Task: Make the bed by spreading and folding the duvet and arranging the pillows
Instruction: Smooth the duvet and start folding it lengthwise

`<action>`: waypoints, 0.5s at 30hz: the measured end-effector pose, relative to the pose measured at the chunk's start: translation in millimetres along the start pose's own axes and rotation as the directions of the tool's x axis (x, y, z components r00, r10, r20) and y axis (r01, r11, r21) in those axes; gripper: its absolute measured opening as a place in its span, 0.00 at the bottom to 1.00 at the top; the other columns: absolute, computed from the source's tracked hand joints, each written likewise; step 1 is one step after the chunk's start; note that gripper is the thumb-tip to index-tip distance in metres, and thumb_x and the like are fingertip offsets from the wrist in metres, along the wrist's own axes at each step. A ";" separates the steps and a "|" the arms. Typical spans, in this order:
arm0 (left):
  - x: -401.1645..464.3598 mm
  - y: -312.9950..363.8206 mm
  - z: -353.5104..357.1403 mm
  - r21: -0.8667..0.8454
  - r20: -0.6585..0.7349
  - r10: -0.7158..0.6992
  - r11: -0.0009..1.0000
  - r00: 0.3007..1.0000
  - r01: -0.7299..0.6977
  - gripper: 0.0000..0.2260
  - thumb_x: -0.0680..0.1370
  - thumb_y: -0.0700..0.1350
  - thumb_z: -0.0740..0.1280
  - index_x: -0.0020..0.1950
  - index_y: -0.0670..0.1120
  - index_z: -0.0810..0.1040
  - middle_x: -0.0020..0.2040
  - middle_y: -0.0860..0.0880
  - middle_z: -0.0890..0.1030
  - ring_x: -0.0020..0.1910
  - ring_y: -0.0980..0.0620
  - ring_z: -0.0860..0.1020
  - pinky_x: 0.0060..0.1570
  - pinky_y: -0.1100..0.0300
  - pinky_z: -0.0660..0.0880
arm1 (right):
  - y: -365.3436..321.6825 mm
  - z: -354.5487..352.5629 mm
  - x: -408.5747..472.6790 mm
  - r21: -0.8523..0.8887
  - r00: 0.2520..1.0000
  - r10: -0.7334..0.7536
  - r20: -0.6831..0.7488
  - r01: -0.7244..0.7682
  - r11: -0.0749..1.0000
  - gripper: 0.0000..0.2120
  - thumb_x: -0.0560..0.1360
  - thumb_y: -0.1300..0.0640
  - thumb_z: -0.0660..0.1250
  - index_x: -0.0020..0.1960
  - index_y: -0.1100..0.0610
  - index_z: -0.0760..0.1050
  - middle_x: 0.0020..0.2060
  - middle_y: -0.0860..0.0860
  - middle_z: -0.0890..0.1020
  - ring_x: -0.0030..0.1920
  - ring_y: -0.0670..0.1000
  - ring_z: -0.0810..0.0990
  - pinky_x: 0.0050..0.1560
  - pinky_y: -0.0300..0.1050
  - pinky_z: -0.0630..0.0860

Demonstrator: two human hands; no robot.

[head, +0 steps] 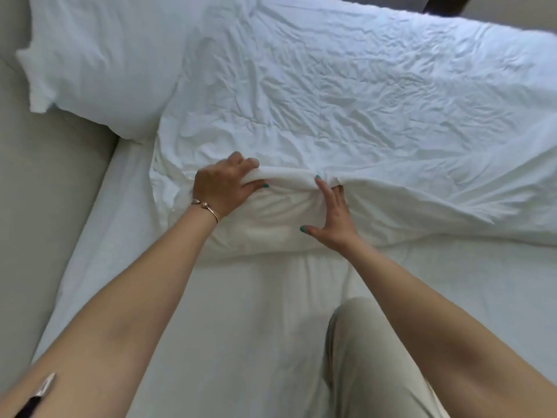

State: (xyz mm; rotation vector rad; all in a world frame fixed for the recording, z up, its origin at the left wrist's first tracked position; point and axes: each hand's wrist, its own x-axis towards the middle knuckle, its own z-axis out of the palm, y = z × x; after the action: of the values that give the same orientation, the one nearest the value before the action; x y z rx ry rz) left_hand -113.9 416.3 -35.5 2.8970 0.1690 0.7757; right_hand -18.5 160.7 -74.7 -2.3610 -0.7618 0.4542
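The left hand (224,188) grips the folded edge of the white duvet (346,95), and the right hand (331,215) presses on it with spread fingers. The duvet is still wrinkled and crooked on the mattress (241,327). Only one pillow (99,61) shows, near the headboard (45,176).

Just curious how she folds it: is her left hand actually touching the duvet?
Touching. The head view shows the left hand gripping a raised fold of the duvet, fingers curled over its top edge.
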 end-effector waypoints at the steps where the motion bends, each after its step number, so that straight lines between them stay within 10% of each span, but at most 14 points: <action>1: 29.0 -9.9 0.0 0.032 -0.016 0.023 0.999 1.000 -0.023 0.17 0.73 0.65 0.62 0.51 0.53 0.73 0.41 0.49 0.78 0.31 0.46 0.79 0.23 0.59 0.68 | 0.4 -10.3 24.8 -0.009 1.000 -0.030 -0.007 0.030 1.000 0.53 0.65 0.50 0.78 0.75 0.36 0.44 0.77 0.47 0.53 0.78 0.53 0.44 0.73 0.65 0.54; 6: 189.3 -75.5 40.9 0.311 -0.107 -0.019 0.949 0.994 0.051 0.20 0.74 0.66 0.62 0.53 0.51 0.75 0.44 0.46 0.77 0.35 0.43 0.78 0.29 0.56 0.69 | 6.6 -60.0 191.6 -0.164 0.974 -0.205 -0.097 0.187 0.968 0.51 0.67 0.50 0.76 0.76 0.41 0.43 0.77 0.49 0.51 0.78 0.53 0.43 0.75 0.62 0.49; 9: 245.0 -109.2 117.5 0.466 -0.150 -0.114 0.868 0.982 0.172 0.24 0.72 0.59 0.66 0.65 0.50 0.71 0.57 0.44 0.73 0.60 0.42 0.72 0.56 0.47 0.68 | 28.9 -47.9 292.8 -0.240 0.984 -0.173 -0.047 0.157 0.958 0.55 0.66 0.43 0.75 0.77 0.41 0.38 0.78 0.53 0.41 0.78 0.53 0.39 0.74 0.65 0.45; 12: 240.7 -90.6 192.2 0.374 0.160 -0.248 0.911 0.955 0.174 0.30 0.75 0.64 0.59 0.74 0.57 0.61 0.72 0.46 0.62 0.75 0.41 0.54 0.69 0.40 0.52 | 63.4 -19.2 351.6 -0.397 0.997 -0.075 0.038 0.083 0.914 0.52 0.65 0.28 0.66 0.76 0.35 0.37 0.77 0.48 0.35 0.77 0.57 0.36 0.70 0.72 0.43; 15: 217.1 -66.8 242.9 0.407 0.486 -0.478 0.865 0.732 0.295 0.36 0.72 0.74 0.50 0.76 0.65 0.43 0.79 0.49 0.43 0.76 0.39 0.37 0.68 0.32 0.39 | 107.1 -4.9 376.3 -0.508 0.983 0.029 0.183 0.069 0.858 0.44 0.65 0.20 0.50 0.73 0.31 0.33 0.77 0.47 0.35 0.76 0.59 0.34 0.69 0.74 0.40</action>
State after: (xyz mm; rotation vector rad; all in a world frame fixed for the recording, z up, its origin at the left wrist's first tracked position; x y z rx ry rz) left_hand 190.5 488.0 -148.7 3.0378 0.8645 -0.2374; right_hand 319.5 321.4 -188.9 -2.8282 -1.1066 0.5150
